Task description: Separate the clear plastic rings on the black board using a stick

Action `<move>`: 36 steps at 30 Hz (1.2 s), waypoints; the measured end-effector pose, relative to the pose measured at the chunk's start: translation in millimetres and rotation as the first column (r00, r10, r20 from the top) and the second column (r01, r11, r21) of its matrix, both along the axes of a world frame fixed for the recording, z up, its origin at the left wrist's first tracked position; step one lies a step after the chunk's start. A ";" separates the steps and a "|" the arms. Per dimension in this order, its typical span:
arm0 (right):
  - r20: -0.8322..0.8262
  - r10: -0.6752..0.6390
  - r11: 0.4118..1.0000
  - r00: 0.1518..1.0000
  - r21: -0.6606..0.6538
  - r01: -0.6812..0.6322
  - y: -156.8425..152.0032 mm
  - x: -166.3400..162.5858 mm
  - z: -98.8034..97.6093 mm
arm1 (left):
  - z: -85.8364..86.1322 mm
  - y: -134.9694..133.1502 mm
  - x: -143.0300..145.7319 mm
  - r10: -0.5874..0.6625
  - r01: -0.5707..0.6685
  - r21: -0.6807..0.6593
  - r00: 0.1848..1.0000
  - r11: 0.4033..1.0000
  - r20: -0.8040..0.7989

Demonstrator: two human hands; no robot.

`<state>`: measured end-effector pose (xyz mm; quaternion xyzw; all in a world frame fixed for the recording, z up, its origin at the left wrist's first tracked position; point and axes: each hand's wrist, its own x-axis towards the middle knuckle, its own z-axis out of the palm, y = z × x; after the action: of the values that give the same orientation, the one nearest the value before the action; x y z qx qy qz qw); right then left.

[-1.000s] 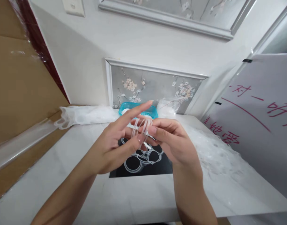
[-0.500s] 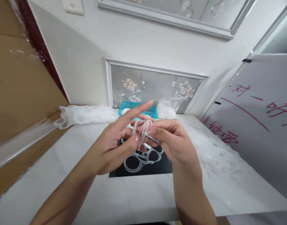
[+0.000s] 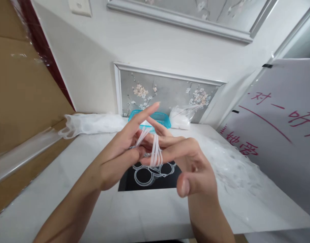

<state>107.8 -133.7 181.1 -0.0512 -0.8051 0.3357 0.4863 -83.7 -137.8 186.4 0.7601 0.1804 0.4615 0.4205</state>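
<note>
Several thin white rubbery rings (image 3: 156, 152) are looped around the fingers of both hands, above the table. My right hand (image 3: 195, 162) has its fingers through the loops, its thumb held apart below. My left hand (image 3: 119, 152) grips the loops on the other side, thumb bent in and index finger stretched upward. Part of its grip is hidden behind the fingers. Under the hands lies a black mat (image 3: 125, 184), bearing a translucent piece with round openings (image 3: 155, 173); the hands cover its far part.
At the back of the white table (image 3: 155, 212) stand a blue plastic tray (image 3: 166, 120) and a clear bag of white material (image 3: 181, 118). White ringed sheets (image 3: 99, 123) lie at left, and a translucent heap (image 3: 235, 165) at right. Cardboard (image 3: 23, 91) borders the left side.
My right thumb has come off the rings and swung down. The right fingers now reach through the loops, which are stretched between both hands. My left hand has shifted slightly left.
</note>
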 end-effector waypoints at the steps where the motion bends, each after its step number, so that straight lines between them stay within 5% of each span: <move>1: 0.029 -0.033 0.998 0.999 0.055 0.032 -0.2 -0.9 0.6 | 1.3 0.4 -2.1 0.004 -0.004 -0.001 1.000 1.000 -0.004; 7: 0.171 -0.245 0.940 0.954 0.283 0.191 -5.5 -6.4 3.0 | 6.1 -1.2 -8.7 0.064 -0.064 -0.029 0.998 0.998 -0.008; 13: 0.211 -0.375 0.885 0.903 0.372 0.281 -10.1 -5.2 1.9 | 7.7 -4.1 -7.5 0.048 -0.048 -0.034 0.999 0.998 -0.008; 36: 0.184 -0.424 0.853 0.887 0.410 0.323 -11.4 -5.1 2.5 | 6.2 -8.3 -5.2 0.069 -0.069 0.015 0.998 0.998 0.003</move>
<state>102.7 -145.1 183.6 -0.1609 -0.8858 0.0670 0.4302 -89.0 -146.1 192.6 0.7560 0.2023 0.4780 0.3990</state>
